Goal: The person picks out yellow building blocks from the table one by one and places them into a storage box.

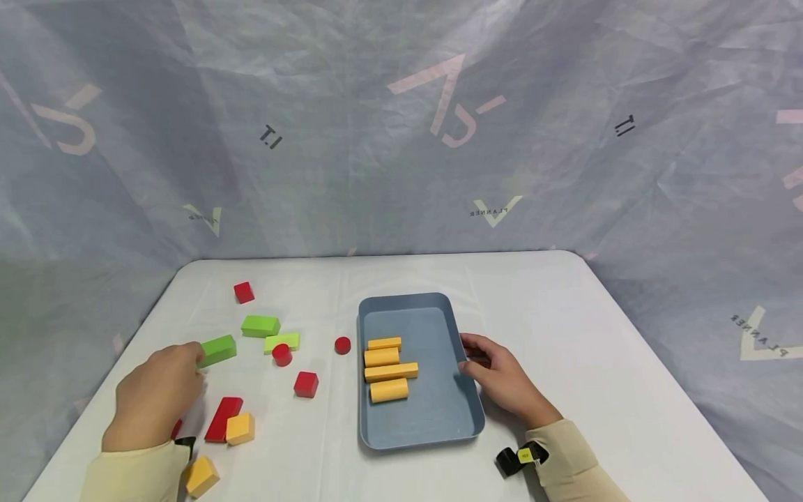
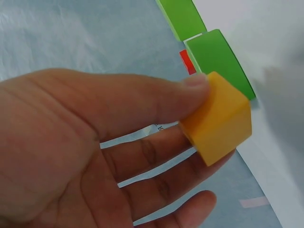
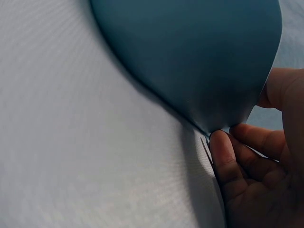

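My left hand (image 1: 157, 390) is over the left side of the table, pinching a yellow block (image 2: 218, 121) between thumb and fingers. In the head view that block is hidden by the hand. Just past the fingertips lies a green block (image 1: 218, 351). My right hand (image 1: 508, 380) holds the right side of a blue-grey tray (image 1: 433, 411), with the thumb at the rim and fingertips against the outer wall (image 3: 199, 76). Inside the tray, along its left half, several yellow pieces lie in a column, among them a cylinder (image 1: 389, 390) and a long bar (image 1: 392, 372).
Between left hand and tray are red cubes (image 1: 306, 384), red round pieces (image 1: 282, 355) and light green blocks (image 1: 260, 326). Near the left wrist lie a red flat block (image 1: 224, 420) and yellow blocks (image 1: 240, 429). A grey printed curtain (image 1: 376, 174) hangs behind the white table (image 1: 552, 307).
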`<state>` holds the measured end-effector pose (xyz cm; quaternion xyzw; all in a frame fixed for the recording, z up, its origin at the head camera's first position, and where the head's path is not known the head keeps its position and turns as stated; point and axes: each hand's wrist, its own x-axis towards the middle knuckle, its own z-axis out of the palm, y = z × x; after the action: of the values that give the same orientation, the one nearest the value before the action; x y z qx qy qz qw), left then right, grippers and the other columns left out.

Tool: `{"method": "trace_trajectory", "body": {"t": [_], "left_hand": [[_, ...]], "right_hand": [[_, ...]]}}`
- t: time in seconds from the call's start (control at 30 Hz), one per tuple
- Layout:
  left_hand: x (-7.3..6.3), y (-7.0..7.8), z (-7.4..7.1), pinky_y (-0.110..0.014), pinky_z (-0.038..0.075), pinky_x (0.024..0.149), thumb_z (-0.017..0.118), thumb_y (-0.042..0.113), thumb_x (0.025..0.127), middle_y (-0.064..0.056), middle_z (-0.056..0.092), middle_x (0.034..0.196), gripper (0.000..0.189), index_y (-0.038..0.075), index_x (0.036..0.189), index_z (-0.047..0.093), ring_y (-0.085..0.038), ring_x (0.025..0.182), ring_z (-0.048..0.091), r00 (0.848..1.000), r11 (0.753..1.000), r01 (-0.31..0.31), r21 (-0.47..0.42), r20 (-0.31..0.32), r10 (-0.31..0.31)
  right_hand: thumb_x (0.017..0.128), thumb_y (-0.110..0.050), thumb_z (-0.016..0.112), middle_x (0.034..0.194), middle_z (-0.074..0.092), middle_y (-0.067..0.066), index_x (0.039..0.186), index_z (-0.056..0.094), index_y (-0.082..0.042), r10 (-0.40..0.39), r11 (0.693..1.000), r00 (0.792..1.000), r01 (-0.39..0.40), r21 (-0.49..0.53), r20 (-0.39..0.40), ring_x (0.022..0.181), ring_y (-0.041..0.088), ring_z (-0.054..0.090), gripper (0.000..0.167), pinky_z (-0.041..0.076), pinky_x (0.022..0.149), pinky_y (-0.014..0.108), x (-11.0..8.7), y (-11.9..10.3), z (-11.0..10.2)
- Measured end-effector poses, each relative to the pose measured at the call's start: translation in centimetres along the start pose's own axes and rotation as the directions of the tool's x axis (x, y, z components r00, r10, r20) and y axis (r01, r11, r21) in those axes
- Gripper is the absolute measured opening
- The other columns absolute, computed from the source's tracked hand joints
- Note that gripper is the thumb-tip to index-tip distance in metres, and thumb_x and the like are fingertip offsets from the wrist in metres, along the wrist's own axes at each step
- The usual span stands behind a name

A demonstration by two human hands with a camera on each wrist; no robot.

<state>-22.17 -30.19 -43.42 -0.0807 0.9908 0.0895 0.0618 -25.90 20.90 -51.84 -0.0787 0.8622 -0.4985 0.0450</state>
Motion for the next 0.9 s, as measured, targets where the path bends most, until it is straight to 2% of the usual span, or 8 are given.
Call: {"method": "trace_trajectory", "body": {"t": [0.13, 0.4, 0.63, 0.9], "left_hand": [[0.1, 0.1, -0.2, -0.064, 0.056, 0.068, 0.076, 0.003, 0.082, -0.029, 0.068, 0.101, 0.037, -0.006, 0.117, 0.068, -0.038, 0.083, 0.065, 0.999, 1.0, -0.03, 0.003, -0.033, 0.031], [0.3, 0.1, -0.4, -0.062, 0.055, 0.067, 0.074, 0.002, 0.084, -0.028, 0.069, 0.104, 0.033, -0.003, 0.116, 0.069, -0.036, 0.084, 0.065, 0.999, 0.999, -0.039, 0.013, 0.002, 0.039], [0.4, 0.7, -0.8, -0.057, 0.055, 0.063, 0.075, 0.001, 0.084, -0.027, 0.069, 0.1, 0.032, -0.004, 0.115, 0.069, -0.033, 0.078, 0.063, 0.997, 0.997, -0.07, 0.02, -0.019, 0.071], [0.7, 1.6, -1.6, -0.054, 0.055, 0.061, 0.073, 0.001, 0.084, -0.026, 0.069, 0.101, 0.033, -0.004, 0.116, 0.069, -0.032, 0.079, 0.063, 0.994, 0.994, -0.106, 0.023, -0.037, 0.107]], "right_hand": [[0.095, -0.016, 0.069, 0.136, 0.065, 0.008, 0.147, 0.055, -0.01, 0.0, 1.0, 1.0, 0.0, -0.004, -0.006, 0.121, 0.022, 0.064, 0.055, 0.052, 0.103, 0.042, -0.1, 0.0, 0.0], [0.094, -0.016, 0.07, 0.135, 0.066, 0.007, 0.147, 0.055, -0.01, 0.016, 1.0, 1.0, -0.016, 0.012, 0.003, 0.119, 0.022, 0.064, 0.055, 0.052, 0.102, 0.038, -0.3, 0.1, 0.1], [0.094, -0.016, 0.07, 0.135, 0.066, 0.007, 0.147, 0.055, -0.011, 0.008, 1.0, 1.0, -0.008, 0.008, -0.002, 0.119, 0.022, 0.064, 0.055, 0.052, 0.102, 0.039, -0.2, 0.0, 0.0], [0.095, -0.017, 0.069, 0.136, 0.065, 0.007, 0.148, 0.055, -0.012, 0.004, 1.0, 1.0, -0.004, -0.007, -0.001, 0.121, 0.022, 0.064, 0.055, 0.052, 0.103, 0.042, -0.1, 0.0, 0.0]]}}
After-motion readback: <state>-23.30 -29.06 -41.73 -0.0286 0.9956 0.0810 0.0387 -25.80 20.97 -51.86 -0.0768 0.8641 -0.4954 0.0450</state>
